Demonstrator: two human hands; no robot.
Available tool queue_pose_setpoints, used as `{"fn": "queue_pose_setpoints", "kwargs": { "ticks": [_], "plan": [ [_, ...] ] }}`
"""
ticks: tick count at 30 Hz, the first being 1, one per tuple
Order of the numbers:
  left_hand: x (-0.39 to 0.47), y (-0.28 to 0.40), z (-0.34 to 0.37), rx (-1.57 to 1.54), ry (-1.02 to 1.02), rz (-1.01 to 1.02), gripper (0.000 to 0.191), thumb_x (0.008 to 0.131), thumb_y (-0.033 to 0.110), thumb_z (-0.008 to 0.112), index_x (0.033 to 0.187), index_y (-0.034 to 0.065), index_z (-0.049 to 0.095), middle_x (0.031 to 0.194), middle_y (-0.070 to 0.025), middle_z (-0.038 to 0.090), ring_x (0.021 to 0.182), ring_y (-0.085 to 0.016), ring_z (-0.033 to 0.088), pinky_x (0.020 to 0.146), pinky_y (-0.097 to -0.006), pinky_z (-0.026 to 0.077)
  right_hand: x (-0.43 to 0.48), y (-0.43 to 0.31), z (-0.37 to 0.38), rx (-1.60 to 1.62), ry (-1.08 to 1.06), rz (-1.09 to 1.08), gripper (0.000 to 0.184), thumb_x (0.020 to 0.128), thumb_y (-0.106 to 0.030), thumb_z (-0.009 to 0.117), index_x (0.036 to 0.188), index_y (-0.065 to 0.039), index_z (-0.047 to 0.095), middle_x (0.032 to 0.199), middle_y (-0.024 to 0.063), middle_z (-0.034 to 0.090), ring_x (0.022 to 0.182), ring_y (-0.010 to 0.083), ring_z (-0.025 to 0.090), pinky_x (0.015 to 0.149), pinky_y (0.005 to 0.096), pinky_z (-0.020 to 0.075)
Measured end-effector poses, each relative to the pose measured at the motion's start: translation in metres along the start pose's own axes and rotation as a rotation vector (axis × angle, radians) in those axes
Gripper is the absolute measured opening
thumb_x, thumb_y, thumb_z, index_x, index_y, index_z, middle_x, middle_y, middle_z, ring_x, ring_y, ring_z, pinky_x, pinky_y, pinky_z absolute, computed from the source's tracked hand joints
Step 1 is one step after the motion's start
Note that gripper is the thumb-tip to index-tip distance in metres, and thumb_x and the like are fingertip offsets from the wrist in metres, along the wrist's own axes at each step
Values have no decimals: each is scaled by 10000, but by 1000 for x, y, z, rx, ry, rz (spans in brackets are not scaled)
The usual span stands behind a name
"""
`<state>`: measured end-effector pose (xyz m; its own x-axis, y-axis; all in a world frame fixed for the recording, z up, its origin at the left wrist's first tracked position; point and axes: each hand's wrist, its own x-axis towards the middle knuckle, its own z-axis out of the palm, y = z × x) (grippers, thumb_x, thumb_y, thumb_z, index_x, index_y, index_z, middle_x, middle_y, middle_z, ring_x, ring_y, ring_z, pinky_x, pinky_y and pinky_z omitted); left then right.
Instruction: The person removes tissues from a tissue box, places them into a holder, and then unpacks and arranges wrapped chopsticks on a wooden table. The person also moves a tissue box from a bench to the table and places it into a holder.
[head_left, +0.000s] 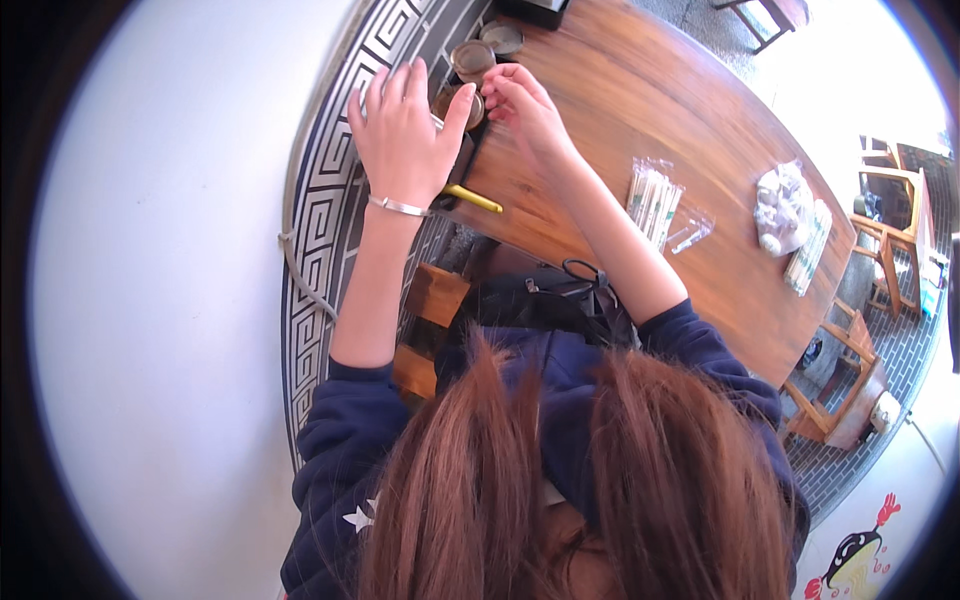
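My left hand (409, 146) is spread palm down with its fingers apart, above the table end by the wall. A silver bangle (399, 206) circles that wrist. Partly behind its thumb is a round glass-like container (472, 112). Beside it stand two more round containers, one brownish (472, 58) and one greyish (502, 37). My right hand (529, 112) is close to them with curled fingers; whether anything small is between the fingertips is hidden. Below my left hand, a yellow-green handle (476, 199) sticks out over the wooden tabletop (720, 135).
Bundled wrapped chopsticks (654, 199) and a clear wrapper (694, 231) lie right of my right forearm. Farther along are a plastic bag (782, 206) and another bundle (810, 247). A dark box (534, 10) stands at the top. Wooden chairs (847, 390) and a white wall (172, 262) flank the table.
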<state>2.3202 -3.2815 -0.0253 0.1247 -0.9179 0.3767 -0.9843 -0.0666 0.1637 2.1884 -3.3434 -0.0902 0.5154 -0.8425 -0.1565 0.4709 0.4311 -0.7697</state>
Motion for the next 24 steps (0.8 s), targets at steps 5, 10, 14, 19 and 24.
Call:
{"fn": "queue_pose_setpoints", "kwargs": {
  "ticks": [5,10,14,19,24],
  "plan": [
    [3,-6,15,141,-35,54,363,877,156,464,1151,-79,503,1184,-191,526,1111,-299,478,971,-364,366,-26,0,-32,-121,139,75,86,872,-139,509,938,-91,534,846,-20,551,751,61,498,676,206,401],
    [-17,-9,33,122,-63,95,349,863,143,484,1138,-69,523,1203,-172,521,1125,-282,468,968,-369,370,-61,-5,-84,-83,318,42,91,881,-156,518,950,-102,543,839,-17,559,746,62,509,692,213,410],
    [-16,-12,36,133,-106,108,379,879,220,484,1164,-27,530,1203,-150,534,1138,-274,472,1012,-381,321,-100,-9,-120,-80,434,-1,123,886,-167,522,982,-94,545,842,-14,558,770,72,524,709,225,419],
    [-2,-18,24,140,-24,184,490,898,426,408,1241,88,499,1259,-119,506,1213,-266,427,1074,-483,127,-156,-17,-174,-155,677,-150,108,898,-153,497,958,-91,563,828,-7,577,727,61,536,659,205,433],
    [16,-37,48,67,-177,47,472,912,391,371,1246,82,495,1290,-124,475,1232,-265,396,1058,-386,211,-207,4,-243,-414,1117,-177,75,887,-123,500,889,-74,557,770,-2,562,664,53,501,604,198,417]
  ]
}}
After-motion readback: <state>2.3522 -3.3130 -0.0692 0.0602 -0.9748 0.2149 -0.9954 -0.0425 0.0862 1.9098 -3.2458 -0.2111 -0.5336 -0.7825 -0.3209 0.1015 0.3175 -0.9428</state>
